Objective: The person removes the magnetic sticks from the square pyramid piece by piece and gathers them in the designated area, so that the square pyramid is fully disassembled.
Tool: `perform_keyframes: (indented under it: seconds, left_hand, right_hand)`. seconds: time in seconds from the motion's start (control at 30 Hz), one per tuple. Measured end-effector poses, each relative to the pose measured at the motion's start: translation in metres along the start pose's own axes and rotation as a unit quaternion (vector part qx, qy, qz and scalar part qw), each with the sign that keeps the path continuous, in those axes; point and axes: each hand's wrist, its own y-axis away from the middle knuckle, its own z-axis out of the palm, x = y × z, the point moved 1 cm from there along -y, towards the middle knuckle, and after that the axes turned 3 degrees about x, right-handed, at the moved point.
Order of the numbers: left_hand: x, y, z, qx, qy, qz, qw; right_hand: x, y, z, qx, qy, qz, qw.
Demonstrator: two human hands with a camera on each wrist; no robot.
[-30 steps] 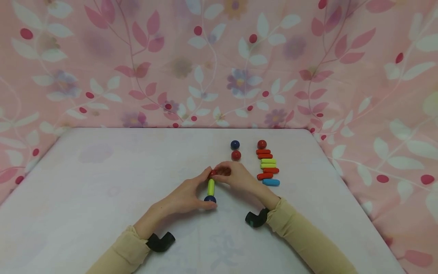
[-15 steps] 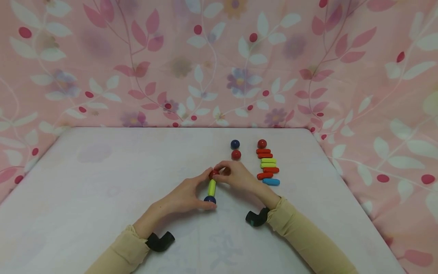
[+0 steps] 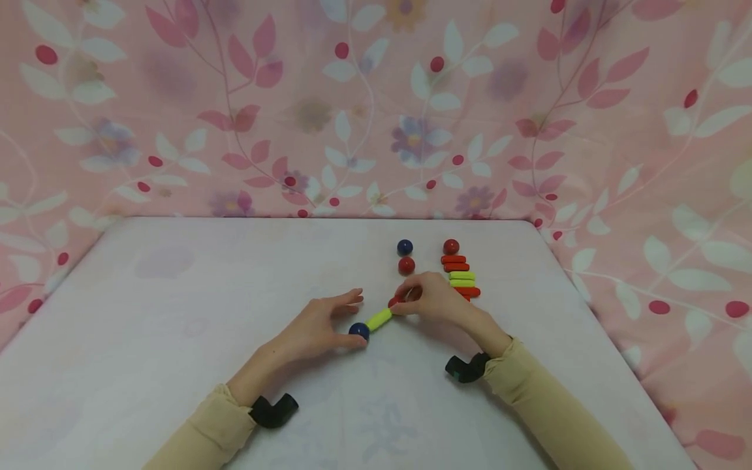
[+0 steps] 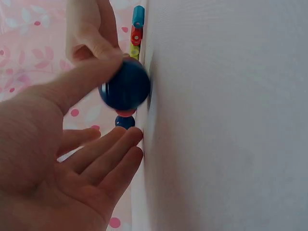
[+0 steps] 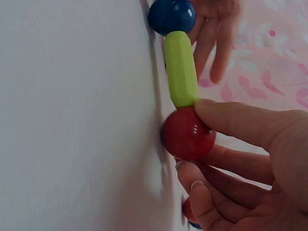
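Note:
A short chain lies on the white table: a dark blue ball (image 3: pixel 359 331), a yellow-green rod (image 3: pixel 378 320) and a red ball (image 5: pixel 187 134), joined end to end. My right hand (image 3: pixel 437 301) pinches the red ball between thumb and fingers, its thumb reaching the rod's end in the right wrist view. At the other end, my left hand (image 3: pixel 311 329) has its thumb against the blue ball. Its other fingers are stretched out, away from the ball. In the head view the right fingers cover part of the red ball.
Behind the hands stand a loose blue ball (image 3: pixel 405 247) and a red ball (image 3: pixel 407 266). A column of red and yellow-green rods (image 3: pixel 462 279) lies to the right, topped by another red ball (image 3: pixel 451 247). A blue rod (image 4: pixel 138 17) shows in the left wrist view.
My right hand has moved right, swinging the red end of the chain that way, so the chain now lies slanted. The left fingers no longer touch the red ball.

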Motion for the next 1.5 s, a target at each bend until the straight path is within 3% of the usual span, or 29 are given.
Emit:
perform_keyframes:
  seconds: [0.2,0.33,0.63,0.87,1.5]
  left_hand:
    - [-0.006,-0.002,-0.002,0.06,0.006,-0.015,0.9981]
    - [-0.007,-0.003,-0.001,0.077,0.008,-0.029,0.9965]
    - [-0.003,-0.005,0.001,0.086,0.011,-0.055,0.9947]
    - [-0.003,-0.005,0.0,0.092,0.011,-0.064,0.9937]
    - [-0.004,-0.004,0.0,0.092,0.01,-0.065,0.9935]
  right_hand:
    - [0.007,0.008,-0.001,-0.026,0.003,-0.016,1.0]
    - [0.006,0.01,0.0,-0.035,0.006,-0.041,0.999]
    - [0.007,0.014,0.006,-0.007,0.003,-0.065,0.998]
    - [0.009,0.011,0.01,0.012,0.011,-0.056,0.998]
    - [0.01,0.011,0.01,0.014,0.015,-0.042,0.999]
